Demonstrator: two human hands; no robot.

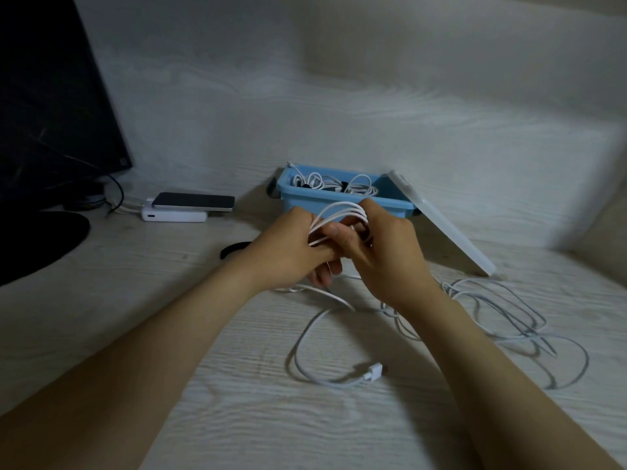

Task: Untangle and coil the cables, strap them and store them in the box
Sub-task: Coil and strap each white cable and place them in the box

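Our left hand and right hand meet just above the surface, thumbs and fingers of both curled round a white cable gathered into several loops that arch up between them. The left grips the bundle from its nine o'clock side and the right from three o'clock, with the fingers of the two touching. From under the hands the free length of that cable drops to the surface and curves round toward six o'clock, ending in a white plug that lies flat. At about four o'clock a loose tangle of cables sprawls on the surface, well apart from the plug. At twelve o'clock, just beyond our knuckles, stands the blue box, open, with coiled cables already in it. Its pale lid leans tilted against the box's three o'clock end. At nine o'clock a black strap lies beside our left wrist. Farther out at ten o'clock a phone rests on a white power bank, and beyond them rises a dark monitor.
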